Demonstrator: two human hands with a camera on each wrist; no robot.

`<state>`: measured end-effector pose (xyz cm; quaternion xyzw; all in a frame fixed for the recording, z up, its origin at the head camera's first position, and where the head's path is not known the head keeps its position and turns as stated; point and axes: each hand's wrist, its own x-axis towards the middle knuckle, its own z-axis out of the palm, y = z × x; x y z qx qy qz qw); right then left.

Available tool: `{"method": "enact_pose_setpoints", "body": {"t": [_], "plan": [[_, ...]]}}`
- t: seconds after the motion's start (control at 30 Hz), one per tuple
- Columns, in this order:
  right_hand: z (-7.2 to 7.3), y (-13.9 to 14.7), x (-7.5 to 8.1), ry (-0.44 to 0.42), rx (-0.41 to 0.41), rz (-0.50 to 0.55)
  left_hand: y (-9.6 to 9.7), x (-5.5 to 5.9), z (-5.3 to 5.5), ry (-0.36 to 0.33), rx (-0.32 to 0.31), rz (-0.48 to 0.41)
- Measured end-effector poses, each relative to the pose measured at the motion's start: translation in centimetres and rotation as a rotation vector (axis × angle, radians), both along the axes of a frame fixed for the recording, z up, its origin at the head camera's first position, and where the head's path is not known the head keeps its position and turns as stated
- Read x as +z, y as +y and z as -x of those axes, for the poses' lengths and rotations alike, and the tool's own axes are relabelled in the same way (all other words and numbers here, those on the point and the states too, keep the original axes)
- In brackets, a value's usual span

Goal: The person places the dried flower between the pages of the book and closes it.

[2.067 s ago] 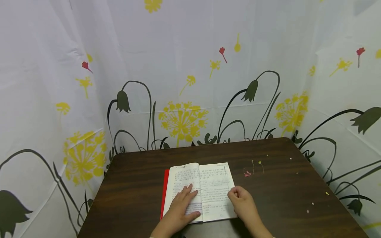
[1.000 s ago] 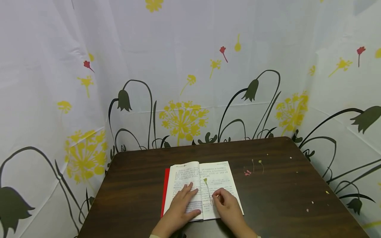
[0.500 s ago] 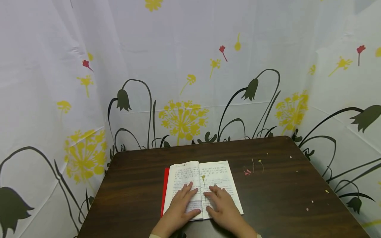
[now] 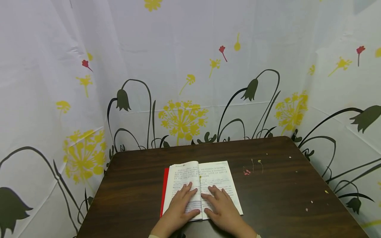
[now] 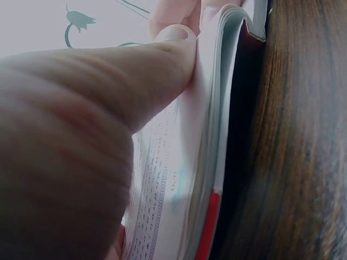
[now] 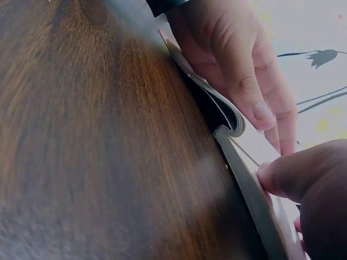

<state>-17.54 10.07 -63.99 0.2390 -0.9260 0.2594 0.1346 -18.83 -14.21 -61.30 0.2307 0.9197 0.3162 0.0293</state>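
An open book (image 4: 215, 170) with printed pages and a red cover edge lies on the table. My left hand (image 4: 178, 205) rests with spread fingers on the left page; in the left wrist view its thumb (image 5: 157, 67) lies on the paper near the fold. On the right page rests my right hand (image 4: 221, 210), fingers spread, index fingertip close to the fold. A dried flower's small yellow head (image 4: 200, 177) shows at the fold just above that fingertip; its stem is mostly hidden. In the right wrist view, the right thumb (image 6: 287, 176) touches the page near its lower edge.
Right of the book on the dark wooden table (image 4: 134, 185) lie a pink dried flower (image 4: 247, 172) and a thin-stemmed yellow one (image 4: 260, 161). Loose petals (image 4: 307, 209) are scattered toward the table's right edge. A flower-printed white curtain (image 4: 178, 49) hangs behind.
My right hand came left from the right page's edge, laid the yellow dried flower on the page, released its stem and spread its fingers. The flower shifted left to the fold. My left hand stayed.
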Motion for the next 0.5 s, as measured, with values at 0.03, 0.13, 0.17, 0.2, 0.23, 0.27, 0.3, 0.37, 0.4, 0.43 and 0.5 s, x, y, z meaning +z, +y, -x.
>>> {"method": "enact_pose_setpoints", "body": {"t": [0.03,0.13,0.17,0.2,0.23,0.27,0.3,0.37,0.4,0.43,0.5], "plan": [[-0.02,-0.01,-0.07,0.001,0.001,-0.005,-0.01,-0.03,-0.01,-0.001,0.000,0.000],[-0.07,0.02,-0.27,0.001,0.004,-0.016,-0.07,-0.14,0.00,-0.004,-0.001,0.002],[-0.08,0.03,-0.31,0.006,0.006,-0.018,-0.09,-0.18,0.01,-0.006,-0.003,0.002],[-0.09,0.06,-0.33,0.007,0.008,-0.020,-0.11,-0.20,0.00,-0.008,-0.005,0.000],[-0.11,0.09,-0.30,0.007,0.010,-0.021,-0.12,-0.22,0.00,-0.009,-0.008,0.000],[-0.12,0.12,-0.26,0.005,0.012,-0.021,-0.12,-0.22,0.00,-0.007,-0.013,0.000],[-0.13,0.16,-0.22,0.008,0.015,-0.019,-0.12,-0.24,0.00,-0.006,-0.017,0.002],[-0.15,0.25,-0.05,0.005,0.020,-0.019,-0.10,-0.24,0.01,0.000,-0.030,0.007],[-0.16,0.31,0.06,-0.002,0.022,-0.018,-0.08,-0.23,0.01,0.004,-0.034,0.010],[-0.15,0.38,0.20,-0.006,0.026,-0.015,-0.05,-0.24,0.03,0.008,-0.038,0.016],[-0.08,0.53,0.38,-0.018,0.033,-0.009,0.04,-0.22,0.07,0.014,-0.042,0.020]]}}
